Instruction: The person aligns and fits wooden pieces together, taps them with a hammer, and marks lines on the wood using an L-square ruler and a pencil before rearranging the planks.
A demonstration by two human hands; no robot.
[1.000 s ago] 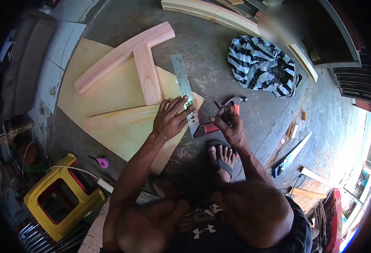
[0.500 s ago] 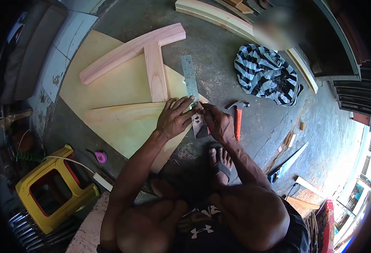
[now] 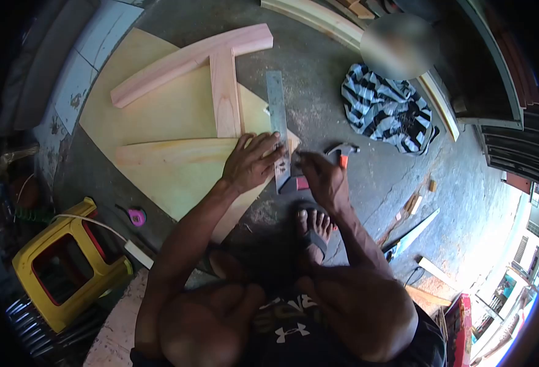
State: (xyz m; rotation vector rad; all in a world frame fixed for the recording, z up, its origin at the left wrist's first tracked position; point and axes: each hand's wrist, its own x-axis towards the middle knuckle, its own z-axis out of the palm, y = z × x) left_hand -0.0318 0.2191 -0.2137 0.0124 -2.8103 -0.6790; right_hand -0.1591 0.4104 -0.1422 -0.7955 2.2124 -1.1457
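My left hand (image 3: 251, 162) lies with its fingers spread over the metal square's blade (image 3: 275, 101) and the end of a curved wooden piece (image 3: 171, 151). Just right of the blade, my right hand (image 3: 323, 177) is closed, its thumb and fingertips pinched together; whatever they hold is too small to make out. The square's red and dark handle (image 3: 294, 184) shows between the hands. An upright wooden piece (image 3: 224, 95) joins the pink curved piece (image 3: 190, 60) above to the lower one. Behind my right hand lies a hammer (image 3: 343, 153), partly hidden.
A thin board (image 3: 153, 122) lies under the wood. Around it are a checkered cloth (image 3: 385, 107), a handsaw (image 3: 413, 235), a pink tape measure (image 3: 137, 216) and a yellow stool (image 3: 21, 257). My foot (image 3: 314, 229) is close below the square's handle. Long timbers (image 3: 318, 24) lie at the top.
My right hand has moved left from above the hammer to beside the square's blade, then drawn slightly away from it. My left hand stays on the square. The whole view has shifted a little.
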